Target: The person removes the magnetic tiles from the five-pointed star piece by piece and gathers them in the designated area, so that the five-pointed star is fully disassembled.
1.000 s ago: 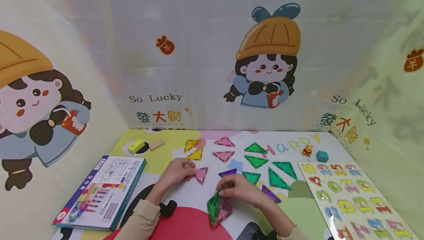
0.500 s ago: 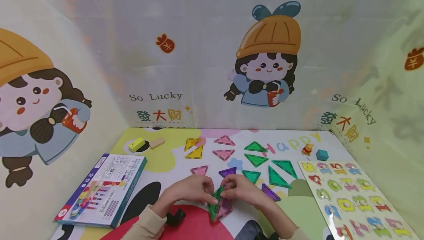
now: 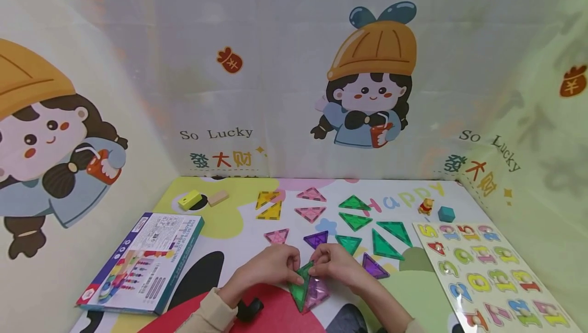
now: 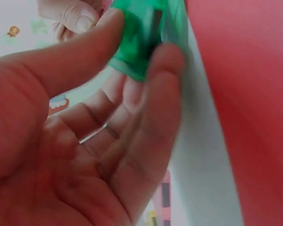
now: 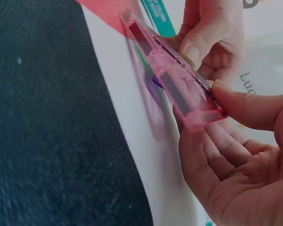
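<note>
Between the two hands in the head view is a group of translucent magnetic tiles, held near the front of the table. My left hand (image 3: 274,265) pinches the green triangular magnetic tile (image 3: 300,293) between thumb and fingers. On the other side, my right hand (image 3: 339,267) pinches the group at its upper end, by the pink magnetic tile (image 3: 318,296). The right wrist view shows the thumb and index finger on this pink tile (image 5: 179,80); the left wrist view shows the green tile (image 4: 139,35) at the fingertips. A loose pink triangle (image 3: 277,236) lies just beyond the left hand.
Loose yellow (image 3: 269,211), pink (image 3: 311,214), green (image 3: 387,245) and purple triangles (image 3: 374,266) lie behind and to the right. A box (image 3: 142,261) lies left and a number board (image 3: 487,271) right. Small blocks (image 3: 189,200) and a bear figure (image 3: 426,207) stand farther back.
My left hand has let go of the loose pink triangle, which now lies turned on the table, and has come right and nearer to grip the green tile. The right hand keeps its hold.
</note>
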`<state>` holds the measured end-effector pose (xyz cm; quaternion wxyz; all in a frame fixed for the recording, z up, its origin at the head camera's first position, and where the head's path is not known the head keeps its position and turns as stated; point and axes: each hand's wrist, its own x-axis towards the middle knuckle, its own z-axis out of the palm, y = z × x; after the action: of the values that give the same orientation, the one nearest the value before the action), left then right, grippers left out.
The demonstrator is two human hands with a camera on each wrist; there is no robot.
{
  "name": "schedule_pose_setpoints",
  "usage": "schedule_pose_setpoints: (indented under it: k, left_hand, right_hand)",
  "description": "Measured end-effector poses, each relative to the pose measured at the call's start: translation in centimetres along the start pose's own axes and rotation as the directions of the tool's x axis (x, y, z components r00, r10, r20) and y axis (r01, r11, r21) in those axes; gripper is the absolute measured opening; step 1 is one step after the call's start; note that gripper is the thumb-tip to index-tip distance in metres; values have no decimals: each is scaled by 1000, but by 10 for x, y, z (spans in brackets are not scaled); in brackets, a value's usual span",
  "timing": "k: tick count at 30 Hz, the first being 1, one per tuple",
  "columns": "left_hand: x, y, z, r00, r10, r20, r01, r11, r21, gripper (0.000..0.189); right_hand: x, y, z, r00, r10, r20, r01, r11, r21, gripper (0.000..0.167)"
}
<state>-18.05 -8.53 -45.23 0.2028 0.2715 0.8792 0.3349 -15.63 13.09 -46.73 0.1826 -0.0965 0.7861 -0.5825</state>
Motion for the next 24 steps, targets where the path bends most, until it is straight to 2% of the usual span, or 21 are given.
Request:
schedule_pose_setpoints:
  k: [5, 11, 14, 18, 21, 24]
  left_hand:
    - [-1, -4, -3, 998, 34, 44, -28, 990, -140, 19]
    - [-3, -11, -8, 994, 58, 95, -32, 966, -256, 13]
    - [-7, -19, -14, 992, 54, 116, -15, 951, -308, 11]
    - [-18, -34, -35, 995, -15, 100, 47, 945, -324, 12]
    - [-28, -51, -59, 995, -80, 52, 92, 954, -284, 13]
    - [-38, -69, -80, 988, -150, -25, 140, 963, -231, 14]
  right_hand:
    - [1, 1, -2, 1000, -11, 28, 10, 1000, 30, 21]
    - [1, -1, -2, 998, -31, 57, 30, 999, 23, 22]
    - [2, 0, -4, 996, -47, 75, 46, 999, 12, 21]
    - [2, 1, -7, 996, -50, 74, 49, 999, 13, 20]
    - [1, 0, -9, 997, -47, 61, 46, 999, 16, 21]
    - [1, 0, -9, 997, -50, 54, 49, 999, 13, 21]
